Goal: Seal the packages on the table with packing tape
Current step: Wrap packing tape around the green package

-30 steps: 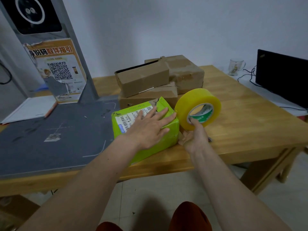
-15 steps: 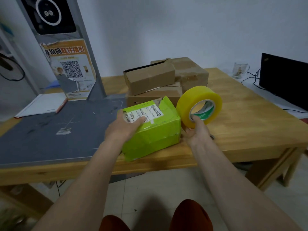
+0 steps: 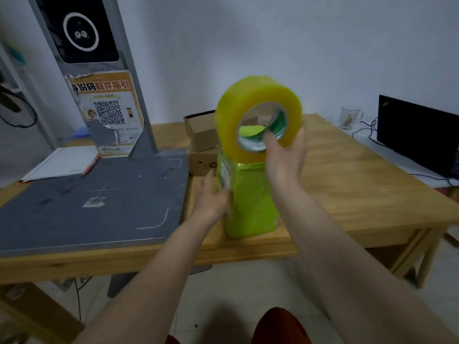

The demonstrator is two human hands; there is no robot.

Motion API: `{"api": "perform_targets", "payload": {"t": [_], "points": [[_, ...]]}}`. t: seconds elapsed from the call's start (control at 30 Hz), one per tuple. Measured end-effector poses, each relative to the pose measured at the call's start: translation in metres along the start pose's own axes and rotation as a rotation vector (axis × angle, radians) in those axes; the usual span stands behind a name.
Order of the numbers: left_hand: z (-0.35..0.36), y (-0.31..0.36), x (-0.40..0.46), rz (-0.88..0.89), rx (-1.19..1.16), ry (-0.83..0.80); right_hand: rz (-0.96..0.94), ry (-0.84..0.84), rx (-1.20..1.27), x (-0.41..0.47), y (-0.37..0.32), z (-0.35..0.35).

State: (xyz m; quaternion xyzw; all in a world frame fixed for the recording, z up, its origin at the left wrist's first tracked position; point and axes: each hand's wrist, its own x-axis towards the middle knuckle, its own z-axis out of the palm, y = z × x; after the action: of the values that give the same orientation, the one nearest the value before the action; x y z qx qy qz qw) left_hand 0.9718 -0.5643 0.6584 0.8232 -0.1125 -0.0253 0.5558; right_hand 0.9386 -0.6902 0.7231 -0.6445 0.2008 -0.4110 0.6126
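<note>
Two things have shifted in the last second. The big yellow roll of packing tape [image 3: 258,117], which was standing on the light wooden table [image 3: 360,184] at the box's 3 o'clock, is now lifted clear and held over the far end of the bright green cardboard package [image 3: 250,202]. The right hand [image 3: 285,157] grips it, one finger hooked through the core and the rest wrapped round the outer rim. The package itself was lying flat with its white label up; now it is tipped onto a side near the table's front edge, label facing 9 o'clock. The left hand [image 3: 211,194] presses against that label face with fingers fairly straight, steadying it.

I see no free tape end, though the roll is blurred. My guess is that a fresh face has been turned up for the next strip, so sealing of this package is under way, not finished. The brown cardboard boxes [image 3: 201,135] stacked at its 12 o'clock look untouched, one with a flap open.
</note>
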Motion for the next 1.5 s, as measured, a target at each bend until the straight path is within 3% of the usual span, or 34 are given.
{"api": "perform_targets", "payload": {"t": [0.1,0.17,0.4,0.53,0.7,0.9,1.03,1.27,1.37,1.5], "points": [[-0.001,0.018,-0.008,0.236,-0.313,-0.070,-0.156,0.002,-0.170,-0.019,0.000,0.011],[-0.006,0.018,-0.006,0.238,-0.362,-0.101,-0.186,-0.002,-0.204,-0.021,0.001,0.015],[-0.005,0.022,0.011,0.290,-0.165,0.021,-0.127,-0.063,-0.457,0.000,-0.002,0.006],[-0.007,0.019,0.019,0.354,0.062,0.006,-0.170,-0.179,-0.366,0.018,-0.005,-0.008],[-0.011,0.018,0.025,0.430,0.077,-0.043,-0.300,-0.212,-0.423,0.031,-0.010,-0.013],[-0.009,0.014,0.028,0.556,0.087,-0.077,-0.051,-0.125,-0.155,0.060,-0.014,-0.037],[-0.010,0.012,0.025,0.545,0.079,-0.058,-0.020,-0.118,-0.129,0.062,-0.010,-0.033],[-0.009,0.014,0.021,0.682,0.417,0.048,0.257,-0.133,0.097,0.046,0.008,-0.020],[-0.010,0.020,0.024,0.743,0.582,0.174,0.187,-0.193,0.050,0.041,0.014,-0.014],[-0.004,0.020,0.018,0.839,0.543,0.179,-0.033,-0.098,-0.174,0.047,0.009,-0.011]]}}
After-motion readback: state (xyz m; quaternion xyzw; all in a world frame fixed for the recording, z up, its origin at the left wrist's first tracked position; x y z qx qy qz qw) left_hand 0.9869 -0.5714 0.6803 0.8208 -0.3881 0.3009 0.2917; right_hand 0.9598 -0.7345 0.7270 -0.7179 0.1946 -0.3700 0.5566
